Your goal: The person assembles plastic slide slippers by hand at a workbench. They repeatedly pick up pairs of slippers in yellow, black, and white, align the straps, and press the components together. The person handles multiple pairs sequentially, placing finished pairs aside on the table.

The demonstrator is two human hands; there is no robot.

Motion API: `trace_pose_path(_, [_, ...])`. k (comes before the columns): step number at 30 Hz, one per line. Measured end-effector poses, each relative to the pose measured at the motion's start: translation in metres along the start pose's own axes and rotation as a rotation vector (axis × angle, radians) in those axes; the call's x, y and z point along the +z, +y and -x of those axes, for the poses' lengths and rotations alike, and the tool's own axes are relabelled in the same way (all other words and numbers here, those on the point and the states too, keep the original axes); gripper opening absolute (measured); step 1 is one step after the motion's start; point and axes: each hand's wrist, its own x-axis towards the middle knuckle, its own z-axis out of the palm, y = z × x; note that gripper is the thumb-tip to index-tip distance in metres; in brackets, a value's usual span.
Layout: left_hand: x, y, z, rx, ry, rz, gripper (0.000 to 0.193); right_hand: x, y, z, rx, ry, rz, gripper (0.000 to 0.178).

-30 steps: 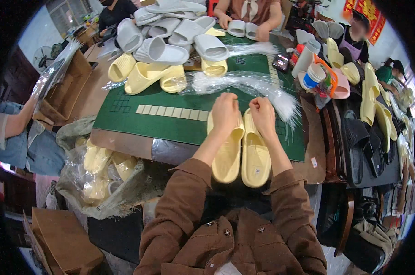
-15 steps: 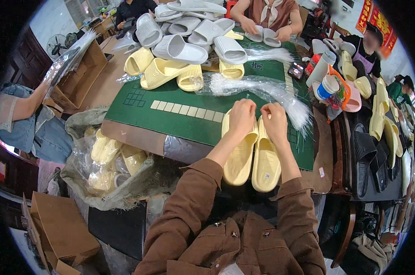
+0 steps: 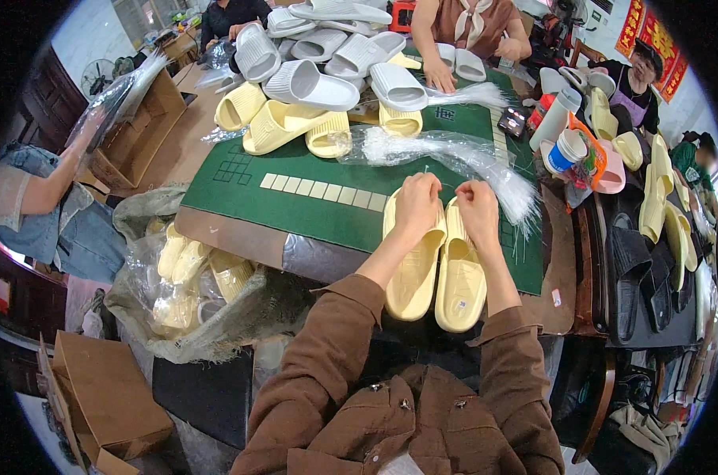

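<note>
A pair of pale yellow slippers lies side by side at the table's near edge, toes away from me. My left hand (image 3: 419, 199) is closed in a pinch over the upper of the left slipper (image 3: 412, 277). Over the right slipper (image 3: 460, 289), my right hand (image 3: 476, 203) is pinched too, a small gap from the left. A tiny pale tip sticks up above my left fingers; what either hand pinches is too thin to make out. Just beyond my hands, a bundle of clear plastic strands (image 3: 497, 178) spills from its clear bag.
Grey slippers (image 3: 311, 85) are heaped on the far side, with yellow slippers (image 3: 283, 127) in front. A green mat (image 3: 240, 194) covers the table. At left stands a sack (image 3: 145, 313) of bagged yellow slippers. Cups (image 3: 566, 150) and black slippers (image 3: 630, 269) are at right. Co-workers sit around.
My hands stay over the slippers, the right shifting slightly. The co-worker across has let go of the grey slippers, one hand now by the far strands and the other raised at right.
</note>
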Motion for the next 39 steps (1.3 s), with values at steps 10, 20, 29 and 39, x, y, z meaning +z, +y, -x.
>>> trace_pose_path(10, [0.001,-0.006,-0.001,0.027,-0.069,-0.055,0.008,-0.001,0.000,-0.001,0.046,0.009,0.045,0.005])
trace_pose_path(20, [0.001,-0.014,-0.001,-0.013,0.046,0.009,0.005,0.002,-0.001,0.000,0.112,0.065,-0.070,0.009])
trace_pose_path(29, [0.002,-0.018,-0.005,-0.006,-0.075,0.075,0.011,0.003,0.002,-0.003,0.086,0.146,-0.063,0.008])
trace_pose_path(39, [-0.031,0.054,0.012,0.303,-0.015,0.049,0.040,-0.011,0.018,-0.008,0.143,0.239,-0.154,0.024])
